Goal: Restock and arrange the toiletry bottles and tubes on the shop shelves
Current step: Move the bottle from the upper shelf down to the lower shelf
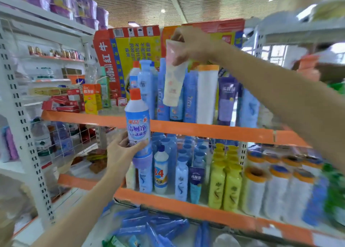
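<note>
Both forearms reach in from the bottom and right edges toward orange-edged shop shelves. Low and left, the left hand (pixel 122 149) curls its fingers and thumb round the base of a white cleaner bottle (pixel 137 119) with an orange cap and a blue label, holding it upright in front of the upper shelf edge (pixel 186 128). Up and to the right of it, the right hand (pixel 188 45) pinches the top end of a pale pink tube (pixel 174 80), which hangs downward from the fingers in front of the goods on the upper shelf.

Behind the hanging tube stand tall blue bottles (pixel 146 82), a white roll with an orange rim (pixel 207 93) just to its right, and a purple tube (pixel 226 101) beyond that. A red and yellow carton (pixel 130 48) rises behind them all.

Below the left hand, the lower shelf (pixel 179 204) carries more blue bottles, a white bottle marked 84 (pixel 161 172), yellow bottles (pixel 225 187) to its right, and white rolls (pixel 270 192) further right. Blue packets (pixel 153 226) lie in a loose heap beneath that shelf, nearest of the stock.

Left of the left hand, a white rack (pixel 16 89) holds red boxes (pixel 63 103) and water bottles (pixel 42 136). Overhead runs a slatted ceiling (pixel 205 2); the right side is blurred.
</note>
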